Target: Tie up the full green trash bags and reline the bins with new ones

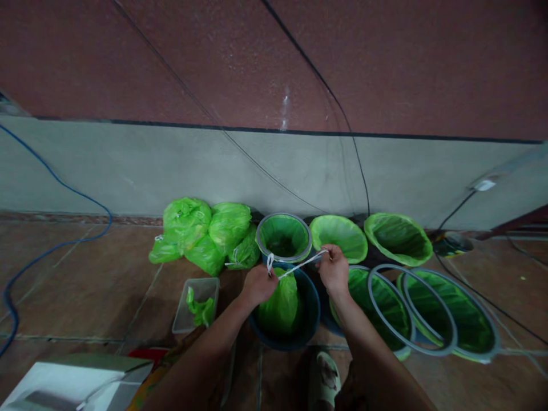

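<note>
A white string (303, 264) runs taut between my two hands, with a small loop standing up by the left one. My left hand (259, 284) is closed on the string's looped end, at the neck of a green plastic bag (280, 311). My right hand (334, 268) pinches the other end, higher and to the right. The bag sits gathered at its top inside a dark blue bucket (315, 314) between my arms. Just behind stands another bin (284, 235), lined in green with a grey ring round its rim.
Several filled green bags (201, 231) lie by the wall at left. A clear tub (180, 319) holds green plastic pieces. More green-lined bins (398, 237) stand at right, with a loose grey ring (454, 325) across two. A blue cable (55, 247) and black cords (338, 103) hang or trail nearby.
</note>
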Demonstrator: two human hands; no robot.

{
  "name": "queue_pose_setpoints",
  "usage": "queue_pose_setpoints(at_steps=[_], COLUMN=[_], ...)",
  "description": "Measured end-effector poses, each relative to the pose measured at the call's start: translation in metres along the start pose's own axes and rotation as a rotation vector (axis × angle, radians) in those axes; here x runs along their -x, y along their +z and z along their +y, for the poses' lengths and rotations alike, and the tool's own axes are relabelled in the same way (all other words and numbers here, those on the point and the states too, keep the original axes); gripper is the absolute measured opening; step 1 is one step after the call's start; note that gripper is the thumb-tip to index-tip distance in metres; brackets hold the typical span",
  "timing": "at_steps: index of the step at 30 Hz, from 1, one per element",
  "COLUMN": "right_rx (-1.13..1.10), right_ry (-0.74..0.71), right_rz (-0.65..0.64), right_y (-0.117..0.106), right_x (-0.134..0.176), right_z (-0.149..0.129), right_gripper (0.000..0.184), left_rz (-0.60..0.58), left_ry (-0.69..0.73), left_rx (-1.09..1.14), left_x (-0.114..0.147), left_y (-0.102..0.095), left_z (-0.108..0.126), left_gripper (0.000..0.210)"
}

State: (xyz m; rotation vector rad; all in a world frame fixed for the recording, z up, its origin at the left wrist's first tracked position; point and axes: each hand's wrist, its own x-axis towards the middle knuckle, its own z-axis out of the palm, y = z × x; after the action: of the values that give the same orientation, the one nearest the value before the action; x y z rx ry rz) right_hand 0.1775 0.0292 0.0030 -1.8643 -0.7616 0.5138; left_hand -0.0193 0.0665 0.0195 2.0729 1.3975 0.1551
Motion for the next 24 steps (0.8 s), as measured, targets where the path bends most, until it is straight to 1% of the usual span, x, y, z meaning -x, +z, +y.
queue_pose_setpoints(at_steps=[1, 3, 7, 9, 11, 14, 16, 18, 21, 23, 24], right_rx=[-0.061, -0.213, -0.500, -0.633, -0.702, -0.727, -0.751, -0.774, -0.841, -0.895, -0.916], right_ry=[0.052, 0.178, 0.524, 0.669, 0.742, 0.793, 0.808, 0.797, 0.743, 0.682, 0.632], right_rz=[0.027, 0.029, 0.009, -0.022, -0.039, -0.019, -0.017, -0.032, -0.089, -0.146, -0.186], right_y=[-0.002, -0.004, -0.003, -0.002, -0.001, 0.001, 0.002, 0.002, 0.000, -0.002, -0.004], right_x=[0.000, 0.000, 0.003, 0.004, 0.003, 0.001, 0.000, 0.001, 0.003, 0.006, 0.007], right_z=[-0.003, -0.007, -0.008, -0.005, 0.000, 0.007, 0.010, 0.010, 0.001, -0.009, -0.015], right_gripper=[0.020, 0.018, 0.014, 0.018, 0.024, 0.030, 0.030, 0.028, 0.022, 0.017, 0.013], left_rz=[-0.012, -0.047, -0.098, -0.110, -0.107, -0.088, -0.074, -0.077, -0.132, -0.184, -0.199], left_ry=[0.002, -0.001, -0.023, -0.027, -0.041, -0.054, -0.079, -0.122, -0.180, -0.205, -0.215], left_rx=[0.013, 0.056, 0.116, 0.150, 0.191, 0.266, 0.377, 0.589, 1.005, 1.207, 1.265], left_x=[0.000, 0.000, -0.001, -0.002, -0.003, -0.003, -0.004, -0.004, -0.004, -0.004, -0.004], left_y=[-0.001, -0.004, -0.007, -0.008, -0.009, -0.010, -0.009, -0.007, -0.003, 0.000, 0.001], left_z=[0.000, -0.001, -0.001, -0.001, -0.002, -0.006, -0.007, -0.007, -0.002, 0.001, 0.002], left_gripper=[0.019, 0.019, 0.022, 0.023, 0.024, 0.026, 0.026, 0.021, 0.013, 0.019, 0.024])
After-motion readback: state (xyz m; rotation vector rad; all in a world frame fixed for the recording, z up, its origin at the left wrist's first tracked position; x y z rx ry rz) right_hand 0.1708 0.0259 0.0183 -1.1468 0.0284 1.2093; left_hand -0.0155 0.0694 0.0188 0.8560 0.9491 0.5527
